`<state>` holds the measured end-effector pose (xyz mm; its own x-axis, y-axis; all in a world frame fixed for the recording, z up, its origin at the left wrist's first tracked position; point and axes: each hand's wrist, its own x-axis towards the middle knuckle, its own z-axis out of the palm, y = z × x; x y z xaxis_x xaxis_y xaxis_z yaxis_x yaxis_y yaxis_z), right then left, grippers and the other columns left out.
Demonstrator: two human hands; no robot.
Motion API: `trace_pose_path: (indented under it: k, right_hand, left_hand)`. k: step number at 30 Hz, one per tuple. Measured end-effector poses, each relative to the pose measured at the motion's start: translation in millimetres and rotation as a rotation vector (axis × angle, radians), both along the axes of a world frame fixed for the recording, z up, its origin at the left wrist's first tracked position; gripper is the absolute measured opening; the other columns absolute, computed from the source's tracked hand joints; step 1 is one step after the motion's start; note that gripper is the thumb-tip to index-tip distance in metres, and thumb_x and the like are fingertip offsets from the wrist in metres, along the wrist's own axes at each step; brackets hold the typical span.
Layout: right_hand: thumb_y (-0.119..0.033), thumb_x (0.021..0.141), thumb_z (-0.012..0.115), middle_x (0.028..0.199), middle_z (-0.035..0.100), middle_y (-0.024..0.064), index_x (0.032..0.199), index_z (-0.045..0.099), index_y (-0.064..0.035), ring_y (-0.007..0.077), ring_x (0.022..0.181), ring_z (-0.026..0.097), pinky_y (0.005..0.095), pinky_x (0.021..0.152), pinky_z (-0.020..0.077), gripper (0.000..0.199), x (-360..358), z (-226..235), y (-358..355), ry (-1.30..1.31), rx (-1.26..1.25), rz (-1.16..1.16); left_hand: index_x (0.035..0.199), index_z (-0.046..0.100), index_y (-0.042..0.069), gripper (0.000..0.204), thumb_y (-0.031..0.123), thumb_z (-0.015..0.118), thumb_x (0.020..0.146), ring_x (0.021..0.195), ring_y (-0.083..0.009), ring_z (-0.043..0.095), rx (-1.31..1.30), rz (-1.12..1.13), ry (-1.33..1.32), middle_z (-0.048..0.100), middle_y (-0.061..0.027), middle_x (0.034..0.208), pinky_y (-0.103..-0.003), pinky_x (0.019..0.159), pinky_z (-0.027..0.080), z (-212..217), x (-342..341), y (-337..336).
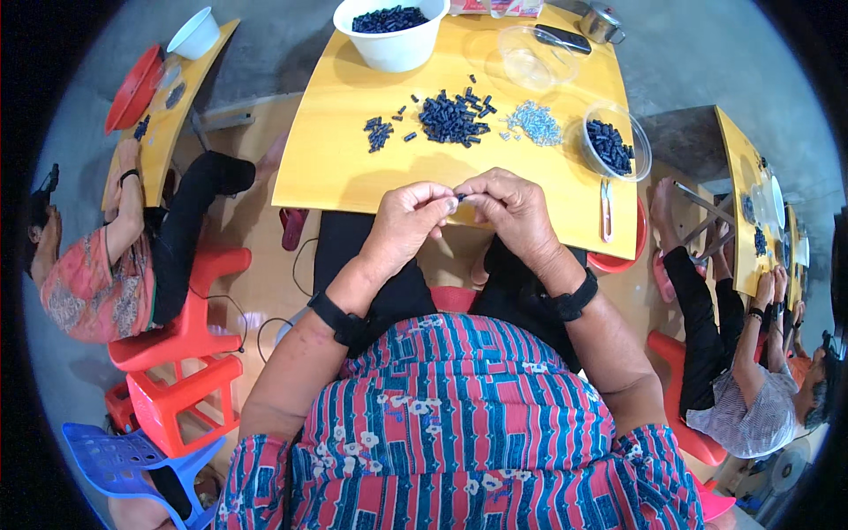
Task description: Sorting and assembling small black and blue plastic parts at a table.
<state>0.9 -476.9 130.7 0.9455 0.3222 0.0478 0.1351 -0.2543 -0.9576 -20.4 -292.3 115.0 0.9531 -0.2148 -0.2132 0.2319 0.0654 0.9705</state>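
Over the near edge of the yellow table, my left hand (405, 223) and my right hand (516, 214) meet, fingertips pinched together. Between them is a small black cylindrical piece (461, 197), mostly covered by the fingers. A tiny pale spot shows at the left thumb tip; whether it is a separate part I cannot tell. Beyond my hands lies a heap of short black cylindrical pieces (453, 118), with a smaller black group (379, 134) to its left. A pile of small clear bluish pieces (535, 122) sits to its right.
A white bowl (397, 53) and a clear round tub (643, 161) hold black pieces. Tweezers-like tool (606, 212) lies near the right edge. Farther back are a clear lid (521, 62), a phone (564, 39) and a metal cup (602, 23). Other people sit at tables on both sides.
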Motion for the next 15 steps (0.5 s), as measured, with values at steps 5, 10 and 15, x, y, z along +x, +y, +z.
trace_pose_path:
  k: [5,10,15]
  right_hand:
    - [0.001,0.08,0.068,0.08,0.067,0.0108,0.091,0.072,-0.0057,0.0243,0.075,0.065,0.0322,0.069,0.052,0.014,0.8,-8.4,0.0,-0.304,-0.054,0.027]
    - [-0.003,0.079,0.068,0.08,0.065,0.0129,0.09,0.071,-0.0059,0.0294,0.075,0.064,0.0345,0.069,0.052,0.012,8.4,-7.3,-11.5,-0.4,-0.191,-0.017]
    - [-0.008,0.079,0.066,0.084,0.065,0.0168,0.086,0.069,-0.003,0.0356,0.08,0.063,0.0411,0.073,0.0509,0.009,35.9,-16.9,-36.5,-0.403,-0.401,-0.317]
  left_hand:
    - [0.096,0.068,0.001,0.012,0.012,0.065,0.091,0.063,-0.0038,0.052,0.021,-0.02,-0.008,0.061,0.0012,0.078,-0.018,0.057,0.044,-4.5,2.0,2.0]
    - [0.094,0.068,0.0,0.01,0.008,0.067,0.088,0.069,-0.0055,0.056,0.117,-0.031,-0.2,0.064,0.0006,0.08,-0.02,0.064,0.047,-7.1,13.5,2.2]
    - [0.089,0.068,0.0,0.008,0.006,0.07,0.084,0.07,-0.0065,0.057,0.35,0.002,-0.368,0.065,-0.0009,0.079,-0.022,0.066,0.047,-8.3,22.8,5.5]
